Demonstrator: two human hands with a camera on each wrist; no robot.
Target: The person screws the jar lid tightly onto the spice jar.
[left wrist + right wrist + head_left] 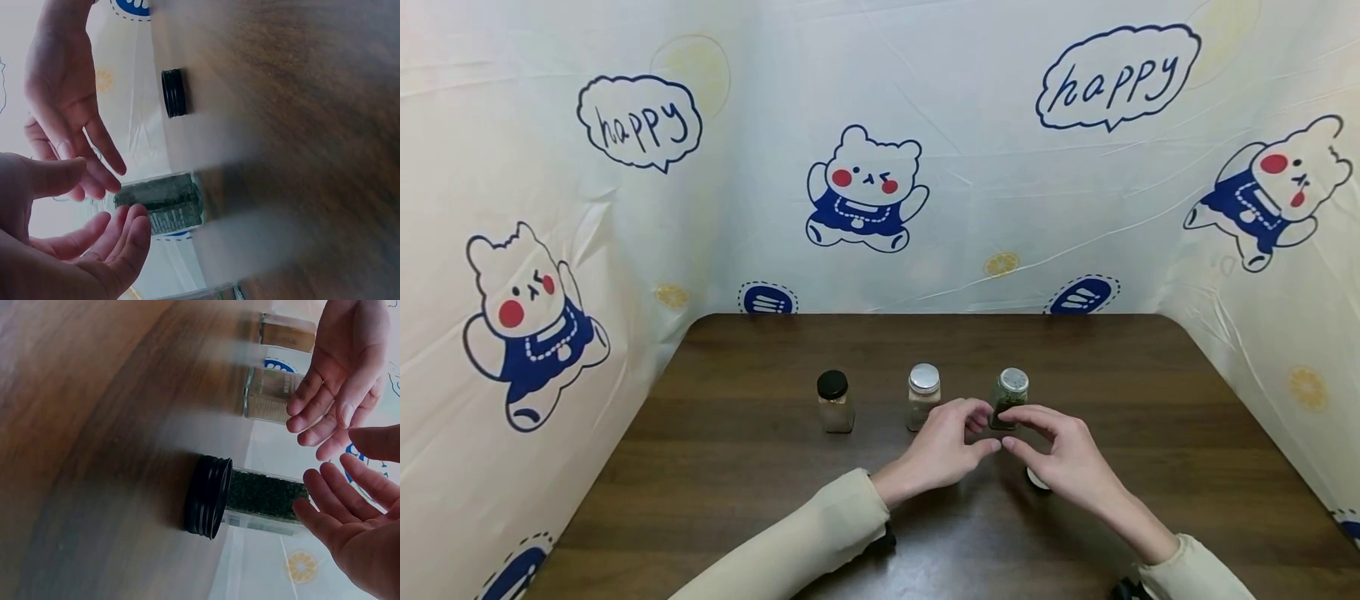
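Note:
A square glass jar of dark green herbs [1002, 410] stands upright, topped by a silver shaker cap [1014, 381]. Both hands are just in front of it, fingers loosely bent and nothing held. The left hand [946, 446] comes from the left, its fingertips close to the jar's side. From the right, the right hand [1071, 458] overlaps the jar's lower part in the head view. A black screw lid [208, 497] lies flat on the table beneath the right hand; the head view shows only its pale inside [1037, 479] past that hand.
A second jar [920, 408] with a silver cap stands behind the left hand. Farther left is a third jar [836, 414] of brownish contents with a black lid [832, 384]. All stand on a dark wooden table [737, 500], with a printed curtain [970, 208] around it.

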